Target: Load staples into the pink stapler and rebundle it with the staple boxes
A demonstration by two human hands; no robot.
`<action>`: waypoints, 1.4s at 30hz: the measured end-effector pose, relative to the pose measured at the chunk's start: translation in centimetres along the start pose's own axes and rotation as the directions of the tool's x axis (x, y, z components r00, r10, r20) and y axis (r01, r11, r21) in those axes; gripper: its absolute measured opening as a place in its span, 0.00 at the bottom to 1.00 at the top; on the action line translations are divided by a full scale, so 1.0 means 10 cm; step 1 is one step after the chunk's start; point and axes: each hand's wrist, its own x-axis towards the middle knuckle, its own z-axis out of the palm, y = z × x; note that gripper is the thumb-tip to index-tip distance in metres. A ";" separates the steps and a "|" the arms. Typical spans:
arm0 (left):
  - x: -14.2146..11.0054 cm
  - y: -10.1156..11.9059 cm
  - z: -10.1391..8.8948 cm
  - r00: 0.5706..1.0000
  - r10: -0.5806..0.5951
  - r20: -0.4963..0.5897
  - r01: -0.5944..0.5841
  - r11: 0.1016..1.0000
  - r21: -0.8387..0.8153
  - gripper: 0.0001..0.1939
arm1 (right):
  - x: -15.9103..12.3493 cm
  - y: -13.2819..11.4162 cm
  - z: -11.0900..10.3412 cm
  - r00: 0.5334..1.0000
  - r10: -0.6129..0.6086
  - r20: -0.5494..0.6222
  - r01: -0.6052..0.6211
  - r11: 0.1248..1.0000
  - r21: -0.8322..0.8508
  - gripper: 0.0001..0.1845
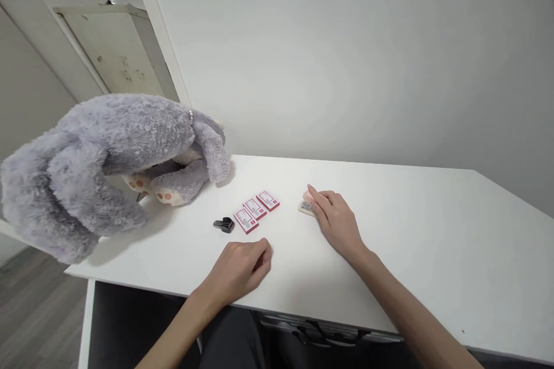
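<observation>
The right hand (337,220) covered part of a pale block (306,208), fingers at it; whether they gripped or merely touched it, I could not tell. The block lay on the tabletop (411,230), to the right of three red-and-white boxes (254,209) in a slanting row. The left hand (243,265), curled narrow in a loose fist, was near the front edge. Left of the boxes were a black tool (225,225) and a plush toy (130,127).
</observation>
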 end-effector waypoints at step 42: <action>0.00 -0.01 0.01 1.000 -0.017 0.026 0.016 1.000 0.017 0.08 | 0.00 -0.13 -0.02 0.956 0.127 0.263 -0.207 0.931 0.301 0.12</action>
